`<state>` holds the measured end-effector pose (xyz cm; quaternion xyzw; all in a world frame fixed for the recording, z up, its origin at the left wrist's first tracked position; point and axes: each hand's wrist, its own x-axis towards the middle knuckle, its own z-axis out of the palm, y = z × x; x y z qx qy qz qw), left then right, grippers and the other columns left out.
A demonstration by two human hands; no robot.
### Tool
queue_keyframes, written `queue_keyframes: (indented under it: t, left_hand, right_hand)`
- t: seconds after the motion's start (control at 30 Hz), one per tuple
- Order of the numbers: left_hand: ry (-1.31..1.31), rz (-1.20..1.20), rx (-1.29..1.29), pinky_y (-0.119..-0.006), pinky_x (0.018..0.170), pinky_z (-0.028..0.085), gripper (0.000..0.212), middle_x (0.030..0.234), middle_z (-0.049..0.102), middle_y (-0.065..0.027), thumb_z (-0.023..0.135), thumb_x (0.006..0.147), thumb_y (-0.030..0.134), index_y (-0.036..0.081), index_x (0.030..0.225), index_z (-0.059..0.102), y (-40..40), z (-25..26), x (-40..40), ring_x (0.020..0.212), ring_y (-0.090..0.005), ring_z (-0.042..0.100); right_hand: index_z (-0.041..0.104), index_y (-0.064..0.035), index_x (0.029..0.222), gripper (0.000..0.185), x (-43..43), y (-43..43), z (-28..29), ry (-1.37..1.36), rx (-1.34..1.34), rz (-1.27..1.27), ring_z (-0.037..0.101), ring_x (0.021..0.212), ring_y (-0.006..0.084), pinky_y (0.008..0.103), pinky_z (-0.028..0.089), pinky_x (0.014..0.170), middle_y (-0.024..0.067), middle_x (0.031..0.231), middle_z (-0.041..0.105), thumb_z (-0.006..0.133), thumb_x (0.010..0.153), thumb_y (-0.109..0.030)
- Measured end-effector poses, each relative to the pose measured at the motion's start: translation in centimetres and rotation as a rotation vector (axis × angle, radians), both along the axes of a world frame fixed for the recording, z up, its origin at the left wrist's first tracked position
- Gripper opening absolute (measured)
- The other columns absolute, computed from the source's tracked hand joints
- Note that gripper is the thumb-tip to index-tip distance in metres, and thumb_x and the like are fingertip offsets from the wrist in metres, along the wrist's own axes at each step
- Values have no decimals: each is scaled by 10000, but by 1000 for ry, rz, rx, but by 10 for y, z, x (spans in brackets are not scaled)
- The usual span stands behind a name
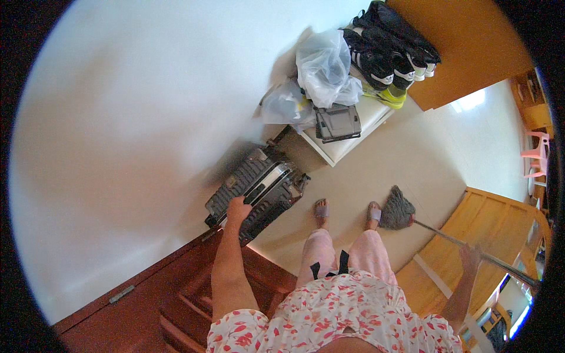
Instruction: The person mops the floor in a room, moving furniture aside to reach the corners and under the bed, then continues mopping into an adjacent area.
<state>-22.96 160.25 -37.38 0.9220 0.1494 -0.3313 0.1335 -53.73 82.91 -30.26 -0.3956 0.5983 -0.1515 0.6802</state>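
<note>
My left hand (238, 209) is closed on the handle of a dark ribbed suitcase (265, 189), which stands against the white wall. At the right, my right hand (470, 257) grips the long handle of a mop (446, 237). The mop's grey string head (397, 211) rests on the floor beside my right foot. Both feet wear open slippers on the pale floor, between the suitcase and the mop head.
A white low cabinet (340, 148) holds plastic bags (324, 66), a grey folded plastic item (338, 122) and several black shoes (379, 66). A reddish wooden door (145, 300) is at lower left, a wooden panel (490, 220) at right. Pink plastic chairs (537, 145) stand far right.
</note>
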Motion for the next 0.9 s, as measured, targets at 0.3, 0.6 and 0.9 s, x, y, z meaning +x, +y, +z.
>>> queue_keyframes:
  t: [0.3, 0.6, 0.9]
  left_hand:
    - [-70, 86, -49, -362, 744, 382, 378, 959, 500, -195, 504, 657, 142, -10, 1002, 480, 41, -66, 7, 867, -310, 480]
    - [-77, -6, 24, -391, 692, 406, 309, 871, 529, -184, 526, 643, 139, -13, 912, 522, 22, -10, 34, 791, -315, 505]
    - [-47, -25, 60, -384, 755, 398, 419, 980, 493, -173, 565, 651, 182, 25, 1028, 474, 44, -28, 38, 877, -286, 485]
  right_hand:
    - [422, -180, 988, 276, 14, 37, 12, -262, -199, 178, 540, 627, 248, 361, 470, 478, 113, 793, 525, 530, 739, -230]
    - [423, -169, 961, 282, 41, 55, 19, -105, -227, 116, 537, 587, 231, 341, 461, 479, 91, 726, 541, 506, 741, -324]
    - [436, -179, 856, 178, 62, 81, 30, -148, -126, 134, 493, 633, 275, 356, 408, 472, 163, 830, 524, 418, 761, -329]
